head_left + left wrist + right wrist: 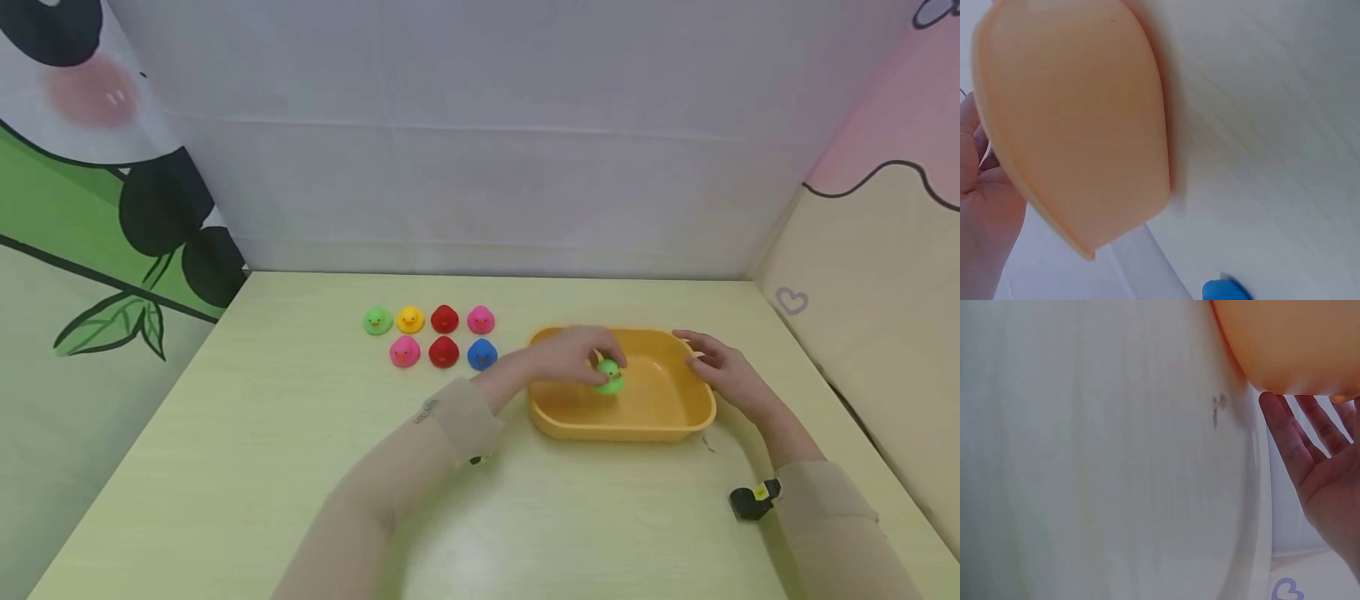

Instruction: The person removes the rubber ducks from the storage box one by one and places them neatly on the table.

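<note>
In the head view my left hand (573, 357) is over the yellow-orange tray (671, 429) and pinches a green rubber duck (610, 379) between thumb and fingers. The duck overlaps the tray's inside floor, left of its middle. At the tray's right end, my right hand (718, 371) touches the rim with extended fingers. The right wrist view has those fingers (1285, 434) spread against the tray's outer wall (1297, 347). From the left wrist, the tray's outer side (1079, 125) fills much of the picture, part of the left hand (988, 200) shows behind the rim, and the duck is hidden.
Left of the tray, several rubber ducks stand in two rows, among them a green duck (377, 321), a yellow duck (410, 320) and a blue duck (482, 355). A fabric wall (480, 200) rises behind the table (285, 417), and a side panel (870, 333) borders it at right.
</note>
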Demonstrator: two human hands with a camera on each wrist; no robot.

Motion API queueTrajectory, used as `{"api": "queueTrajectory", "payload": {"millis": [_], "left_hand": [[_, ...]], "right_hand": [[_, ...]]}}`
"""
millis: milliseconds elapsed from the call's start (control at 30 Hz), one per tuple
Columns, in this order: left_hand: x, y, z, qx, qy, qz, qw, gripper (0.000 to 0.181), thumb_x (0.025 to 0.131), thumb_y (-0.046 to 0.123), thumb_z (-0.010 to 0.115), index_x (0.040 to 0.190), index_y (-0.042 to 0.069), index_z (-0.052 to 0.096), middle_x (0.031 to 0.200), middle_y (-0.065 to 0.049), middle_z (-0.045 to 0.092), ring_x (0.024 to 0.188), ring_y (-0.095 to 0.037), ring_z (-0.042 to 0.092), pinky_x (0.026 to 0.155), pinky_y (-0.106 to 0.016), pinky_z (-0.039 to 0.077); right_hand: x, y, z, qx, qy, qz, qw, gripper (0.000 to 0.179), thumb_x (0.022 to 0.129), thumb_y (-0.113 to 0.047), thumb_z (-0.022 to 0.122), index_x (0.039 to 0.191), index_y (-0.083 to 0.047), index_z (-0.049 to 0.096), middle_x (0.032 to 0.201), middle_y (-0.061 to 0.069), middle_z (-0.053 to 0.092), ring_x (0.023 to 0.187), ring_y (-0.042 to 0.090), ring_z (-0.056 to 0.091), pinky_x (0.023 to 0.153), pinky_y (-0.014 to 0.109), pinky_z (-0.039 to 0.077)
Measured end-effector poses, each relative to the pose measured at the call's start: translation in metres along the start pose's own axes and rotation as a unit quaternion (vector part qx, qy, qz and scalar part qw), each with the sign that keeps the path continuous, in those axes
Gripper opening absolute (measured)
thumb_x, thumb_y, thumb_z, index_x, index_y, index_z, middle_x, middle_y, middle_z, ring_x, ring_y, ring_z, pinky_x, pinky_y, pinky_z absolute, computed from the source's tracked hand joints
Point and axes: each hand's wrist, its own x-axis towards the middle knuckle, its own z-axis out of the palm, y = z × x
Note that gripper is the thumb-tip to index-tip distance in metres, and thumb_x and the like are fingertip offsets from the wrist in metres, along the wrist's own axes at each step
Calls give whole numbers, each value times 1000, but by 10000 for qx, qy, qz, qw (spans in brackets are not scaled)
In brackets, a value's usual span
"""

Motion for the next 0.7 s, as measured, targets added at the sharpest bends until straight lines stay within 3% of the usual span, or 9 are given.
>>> {"api": "queueTrajectory", "payload": {"millis": [400,700], "left_hand": [[-25,17,-27,203,370,-57,9991,22,86,9,66,108,11,67,110,2,60,101,-8,54,84,-13,46],[-46,37,-46,279,347,-164,9989,21,86,12,65,107,15,66,108,6,60,97,-7,54,84,-16,47]], "right_hand": [[0,-1,-1,-74,12,-105,9999,49,99,-23,49,144,-7,35,133,22,45,95,-7,56,77,18,51],[0,-2,-2,-169,-17,-49,9998,49,99,-23,49,143,-7,36,134,25,44,95,-8,55,77,17,50]]}}
